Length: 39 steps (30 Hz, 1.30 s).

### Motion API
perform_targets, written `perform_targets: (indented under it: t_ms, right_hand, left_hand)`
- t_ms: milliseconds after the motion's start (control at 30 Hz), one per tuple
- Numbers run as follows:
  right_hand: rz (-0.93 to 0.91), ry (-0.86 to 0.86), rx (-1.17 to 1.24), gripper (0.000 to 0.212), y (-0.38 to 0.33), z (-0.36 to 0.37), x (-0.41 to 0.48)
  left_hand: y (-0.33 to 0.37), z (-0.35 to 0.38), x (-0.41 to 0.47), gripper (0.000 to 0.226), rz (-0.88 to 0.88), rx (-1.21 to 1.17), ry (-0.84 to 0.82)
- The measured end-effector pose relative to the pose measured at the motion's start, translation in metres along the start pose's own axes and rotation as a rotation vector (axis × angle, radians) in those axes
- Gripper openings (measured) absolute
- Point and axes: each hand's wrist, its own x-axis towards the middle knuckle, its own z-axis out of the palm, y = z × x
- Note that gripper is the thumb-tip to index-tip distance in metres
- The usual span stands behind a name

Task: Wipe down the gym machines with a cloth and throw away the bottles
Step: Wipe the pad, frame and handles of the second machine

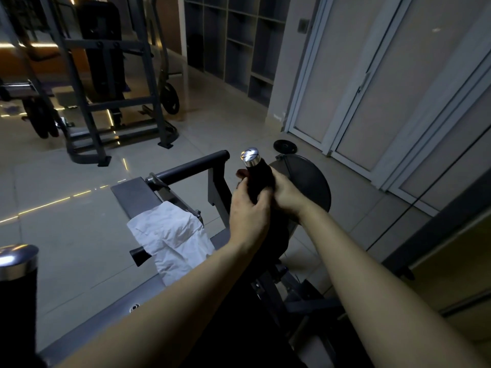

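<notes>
Left hand (247, 209) and right hand (286, 193) both curled round black handle (259, 179). Chrome cap (250, 155): swirl logo, lettering not readable. White cloth (172, 235) draped over machine frame (132, 193).

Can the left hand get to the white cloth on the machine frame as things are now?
Probably yes: the white cloth lies uncovered just left of the left hand, with nothing between them. The hand must first release the black handle.

Grey machine frame (132, 193) w/ crumpled white cloth (172, 236) draped over; blk wt plate (285, 146) flat on floor (79, 248).
</notes>
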Motion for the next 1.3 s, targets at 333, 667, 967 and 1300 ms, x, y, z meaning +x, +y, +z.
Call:
perform_targets:
  t_ms: [333,667,967,1300]
  right_hand:
    - [0.101,0.172,-0.317,0.05,0.03,-0.013,-0.027]
    - [-0.04,0.52,-0.243,0.01,-0.005,0.001,-0.029]
    - [-0.231,0.366,-0.007,0.036,-0.027,0.017,-0.025]
    - [-0.141,0.335,-0.235,0.033,0.032,-0.005,-0.008]
  left_hand:
    - [-0.011,-0.012,0.034,0.042,0.209,0.727,-0.338]
    - [0.024,-0.038,0.02,0.018,0.036,0.525,-0.123]
    - [0.022,0.012,0.006,0.041,0.006,-0.181,0.0]
    - [-0.017,0.001,0.021,0.024,0.266,0.365,-0.128]
